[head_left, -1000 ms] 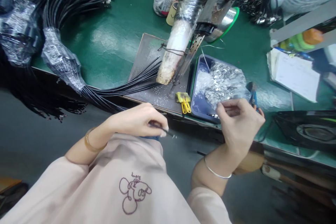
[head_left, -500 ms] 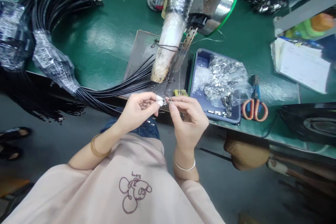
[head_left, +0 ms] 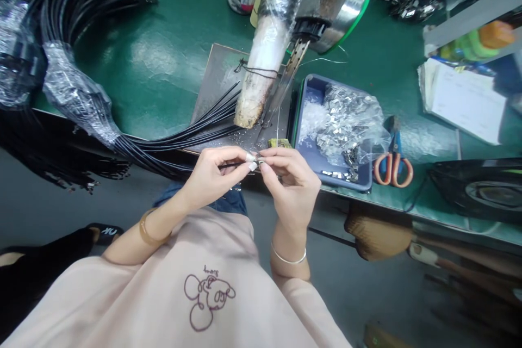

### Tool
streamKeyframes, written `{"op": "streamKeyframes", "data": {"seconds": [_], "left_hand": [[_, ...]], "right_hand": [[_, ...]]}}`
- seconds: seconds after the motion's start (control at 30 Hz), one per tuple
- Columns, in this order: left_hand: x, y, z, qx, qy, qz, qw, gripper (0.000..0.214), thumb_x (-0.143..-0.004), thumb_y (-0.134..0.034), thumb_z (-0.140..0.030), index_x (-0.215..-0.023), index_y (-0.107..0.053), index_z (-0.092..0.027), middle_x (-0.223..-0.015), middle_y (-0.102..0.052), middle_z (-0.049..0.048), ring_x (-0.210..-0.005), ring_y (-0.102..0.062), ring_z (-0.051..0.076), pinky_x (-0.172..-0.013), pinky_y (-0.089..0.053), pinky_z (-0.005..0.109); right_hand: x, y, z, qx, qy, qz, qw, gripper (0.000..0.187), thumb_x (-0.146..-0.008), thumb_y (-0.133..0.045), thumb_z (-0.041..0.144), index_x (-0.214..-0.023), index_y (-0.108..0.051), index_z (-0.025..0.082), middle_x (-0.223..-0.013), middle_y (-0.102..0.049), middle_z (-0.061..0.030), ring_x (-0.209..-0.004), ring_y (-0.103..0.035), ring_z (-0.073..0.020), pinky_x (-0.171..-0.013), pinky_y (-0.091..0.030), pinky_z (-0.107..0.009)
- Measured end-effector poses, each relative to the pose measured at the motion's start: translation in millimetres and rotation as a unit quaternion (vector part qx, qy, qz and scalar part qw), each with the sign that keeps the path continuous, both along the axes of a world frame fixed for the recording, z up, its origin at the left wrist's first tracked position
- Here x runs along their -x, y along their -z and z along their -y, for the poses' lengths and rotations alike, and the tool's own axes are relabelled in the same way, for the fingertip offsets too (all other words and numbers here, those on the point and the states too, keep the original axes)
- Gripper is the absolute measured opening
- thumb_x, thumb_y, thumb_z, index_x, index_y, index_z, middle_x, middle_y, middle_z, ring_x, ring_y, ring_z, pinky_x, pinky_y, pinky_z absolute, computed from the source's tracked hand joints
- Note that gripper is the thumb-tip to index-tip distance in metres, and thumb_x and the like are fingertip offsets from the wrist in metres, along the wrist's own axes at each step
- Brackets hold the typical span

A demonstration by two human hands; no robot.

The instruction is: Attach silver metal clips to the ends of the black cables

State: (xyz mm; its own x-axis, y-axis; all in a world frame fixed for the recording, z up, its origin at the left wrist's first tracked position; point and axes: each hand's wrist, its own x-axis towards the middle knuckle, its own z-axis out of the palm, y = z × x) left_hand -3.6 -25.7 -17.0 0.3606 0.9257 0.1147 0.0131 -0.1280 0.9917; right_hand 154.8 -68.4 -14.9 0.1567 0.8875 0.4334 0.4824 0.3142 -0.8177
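Note:
My left hand [head_left: 216,174] pinches a black cable [head_left: 230,165] near its end, with white covers on thumb and fingertip. Against it, my right hand [head_left: 291,180] is closed in a pinch on a small metal connector [head_left: 260,161] at the cable's tip; the fingers hide most of it. Just beyond my hands, a bundle of black cables [head_left: 175,142] fans out over a grey board [head_left: 216,73]. Above the board hang a soldering iron [head_left: 294,60] and a wrapped tube [head_left: 261,60]. A yellowish sponge [head_left: 279,143] lies close to my right fingers.
A blue tray [head_left: 369,182] holds small metal parts in a plastic bag [head_left: 350,119]. Beside it are orange-handled scissors [head_left: 393,166]. Wrapped cable bundles [head_left: 77,87] hang over the table edge at left. A solder wire spool [head_left: 346,19] and paper stack [head_left: 467,98] lie farther back.
My fingertips have come together on the connector, and a cable now shows in my left hand. A passing person's leg and sandal have moved in at lower left.

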Motion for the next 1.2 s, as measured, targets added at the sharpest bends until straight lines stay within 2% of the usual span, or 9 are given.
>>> {"op": "streamKeyframes", "data": {"seconds": [0.1,0.23,0.3,0.4,0.57,0.77,0.93,1.07,1.2], "left_hand": [[2.7,3.8,-0.9,-0.118,0.007,-0.051,0.992,0.011,-0.09,-0.068,-0.018,-0.084,-0.077,-0.015,-0.071,-0.072,0.0019,-0.052,-0.05,0.009,-0.053,-0.042,0.022],[2.3,8.1,3.9,-0.202,0.002,-0.077,0.976,0.015,-0.093,-0.065,-0.018,-0.083,-0.075,-0.018,-0.078,-0.076,0.0048,-0.068,-0.065,0.015,-0.068,-0.051,0.025],[1.5,6.6,7.7,-0.171,0.008,-0.068,0.983,0.019,-0.095,-0.06,-0.018,-0.081,-0.072,-0.018,-0.075,-0.074,0.0044,-0.066,-0.065,0.014,-0.067,-0.05,0.024],[2.7,0.7,9.8,-0.028,0.06,-0.028,0.997,0.025,-0.096,-0.055,-0.021,-0.073,-0.064,-0.017,-0.06,-0.064,0.0,-0.052,-0.055,0.01,-0.054,-0.044,0.021],[7.2,-5.5,1.9,0.173,0.069,0.087,0.979,0.019,-0.084,-0.074,-0.03,-0.077,-0.068,-0.015,-0.051,-0.056,-0.0045,-0.045,-0.048,0.007,-0.047,-0.04,0.018],[5.2,-4.8,-3.8,0.184,-0.012,0.097,0.978,0.013,-0.073,-0.08,-0.026,-0.074,-0.078,-0.013,-0.068,-0.071,0.0026,-0.059,-0.058,0.009,-0.056,-0.047,0.019],[2.3,-5.7,-5.6,0.171,-0.002,0.098,0.98,0.008,-0.072,-0.077,-0.022,-0.07,-0.077,-0.013,-0.066,-0.071,0.0026,-0.059,-0.058,0.01,-0.057,-0.047,0.02],[1.8,-7.2,-8.2,0.169,0.0,0.087,0.982,0.009,-0.071,-0.076,-0.019,-0.067,-0.071,-0.013,-0.057,-0.063,-0.0014,-0.052,-0.049,0.006,-0.051,-0.039,0.018],[0.7,-8.5,-10.3,0.17,0.006,0.089,0.981,0.01,-0.073,-0.077,-0.023,-0.072,-0.075,-0.014,-0.066,-0.071,0.0022,-0.059,-0.058,0.009,-0.057,-0.046,0.019]], "right_hand": [[-2.3,-3.3,2.1,-0.027,0.005,0.054,0.998,0.012,-0.088,-0.069,0.011,-0.088,-0.073,0.023,-0.095,-0.077,-0.0019,-0.088,-0.075,-0.0165,-0.076,-0.065,-0.031],[0.4,-5.5,6.4,-0.027,0.005,0.057,0.998,0.015,-0.088,-0.068,0.009,-0.084,-0.07,0.023,-0.096,-0.076,-0.0014,-0.09,-0.076,-0.0176,-0.083,-0.066,-0.036],[4.4,-3.2,7.8,-0.029,0.008,0.021,0.999,0.015,-0.088,-0.067,0.009,-0.082,-0.068,0.023,-0.098,-0.075,-0.0015,-0.091,-0.077,-0.0175,-0.083,-0.066,-0.036],[10.7,2.6,8.2,-0.045,0.023,0.0,0.999,0.014,-0.089,-0.067,0.01,-0.083,-0.068,0.023,-0.101,-0.075,-0.0015,-0.093,-0.077,-0.0174,-0.085,-0.066,-0.036],[13.4,9.3,6.2,-0.019,0.009,-0.022,1.0,0.013,-0.091,-0.07,0.012,-0.092,-0.073,0.024,-0.101,-0.075,-0.0011,-0.093,-0.076,-0.0167,-0.081,-0.065,-0.034],[8.5,8.7,6.9,-0.112,0.066,0.006,0.992,0.021,-0.097,-0.059,0.009,-0.106,-0.07,0.025,-0.105,-0.076,-0.0033,-0.099,-0.075,-0.019,-0.086,-0.065,-0.04],[7.6,7.0,8.6,-0.182,0.054,0.124,0.974,0.021,-0.09,-0.071,0.009,-0.104,-0.07,0.024,-0.099,-0.079,-0.0022,-0.09,-0.076,-0.017,-0.079,-0.065,-0.033],[7.3,11.4,5.7,-0.145,0.032,0.062,0.987,0.017,-0.093,-0.066,0.008,-0.103,-0.067,0.023,-0.097,-0.079,-0.0027,-0.09,-0.077,-0.0167,-0.077,-0.065,-0.032],[5.7,13.7,2.9,-0.1,0.037,-0.005,0.994,0.013,-0.094,-0.064,0.01,-0.097,-0.065,0.022,-0.096,-0.077,-0.002,-0.089,-0.077,-0.0162,-0.075,-0.065,-0.03]]}}
